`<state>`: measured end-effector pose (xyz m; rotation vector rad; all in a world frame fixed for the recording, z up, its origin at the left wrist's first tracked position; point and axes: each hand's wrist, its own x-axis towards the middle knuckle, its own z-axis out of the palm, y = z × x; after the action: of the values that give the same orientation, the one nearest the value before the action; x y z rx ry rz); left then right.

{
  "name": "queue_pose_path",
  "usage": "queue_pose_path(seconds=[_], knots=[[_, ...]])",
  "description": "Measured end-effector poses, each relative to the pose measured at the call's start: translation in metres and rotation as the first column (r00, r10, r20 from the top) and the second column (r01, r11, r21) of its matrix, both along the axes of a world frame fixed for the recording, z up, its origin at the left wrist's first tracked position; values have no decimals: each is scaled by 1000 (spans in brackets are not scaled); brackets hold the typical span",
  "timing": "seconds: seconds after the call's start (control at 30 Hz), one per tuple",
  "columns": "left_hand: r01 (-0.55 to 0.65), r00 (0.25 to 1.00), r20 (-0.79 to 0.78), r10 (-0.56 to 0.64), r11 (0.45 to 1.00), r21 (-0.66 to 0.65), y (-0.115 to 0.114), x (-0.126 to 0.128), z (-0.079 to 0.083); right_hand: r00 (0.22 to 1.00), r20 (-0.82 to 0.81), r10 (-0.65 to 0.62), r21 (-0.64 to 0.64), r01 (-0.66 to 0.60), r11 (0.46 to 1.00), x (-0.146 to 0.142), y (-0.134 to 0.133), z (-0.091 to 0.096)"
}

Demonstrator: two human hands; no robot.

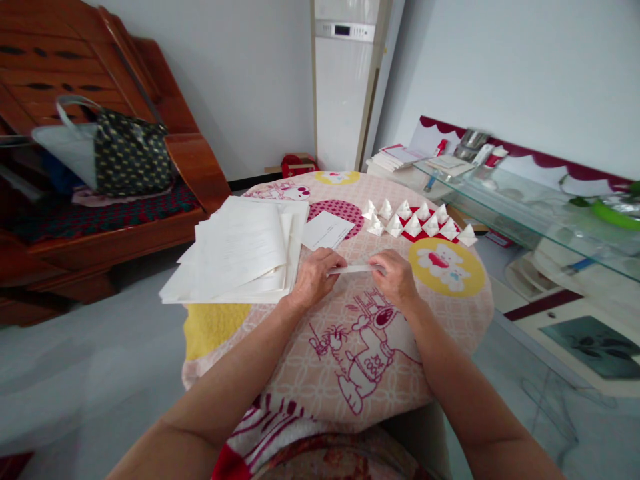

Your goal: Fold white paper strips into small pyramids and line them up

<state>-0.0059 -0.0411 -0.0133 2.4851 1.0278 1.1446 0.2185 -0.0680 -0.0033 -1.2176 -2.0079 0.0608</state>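
Note:
My left hand [315, 277] and my right hand [397, 277] both pinch a narrow folded strip of white paper [353, 269], one hand at each end, just above a cloth-covered round table [450, 320]. A thick stack of white paper sheets [240, 250] lies to the left of my left hand. A single white slip [327, 230] rests behind the strip. Several small folded white paper shapes [420, 220] stand in two rows at the table's far right.
A wooden bench [100, 220] with a patterned bag [127, 153] stands at left. A glass shelf unit [525, 193] holding papers and small items runs along the right. A tall white air conditioner [345, 87] stands against the far wall. Grey floor surrounds the table.

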Motion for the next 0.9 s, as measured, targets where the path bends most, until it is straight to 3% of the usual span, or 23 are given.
queue_pose_path(seconds=[0.07, 0.17, 0.33, 0.43, 0.7, 0.9], knots=[[-17, 995, -101, 19, 1000, 25, 0, 0, 0, 984, 175, -6, 39, -1, 999, -5, -3, -2], [-10, 958, -286, 10, 1000, -1, -3, 0, 0, 914, 404, 41, -23, -35, 999, -12, -9, -5], [48, 877, -469, -104, 990, -130, -13, -4, 4, 825, 532, 189, -203, -93, 975, -17, -18, -8], [65, 874, -465, -143, 981, -181, -16, -9, 7, 826, 501, 256, -289, -119, 950, -15, -21, -7], [105, 922, -322, -216, 938, -330, -9, -17, 9, 919, 270, 288, -417, -158, 895, -8, -15, -4], [76, 975, -155, -160, 892, -445, 0, -22, 2, 975, 84, 207, -448, -148, 881, -5, -11, -3]])
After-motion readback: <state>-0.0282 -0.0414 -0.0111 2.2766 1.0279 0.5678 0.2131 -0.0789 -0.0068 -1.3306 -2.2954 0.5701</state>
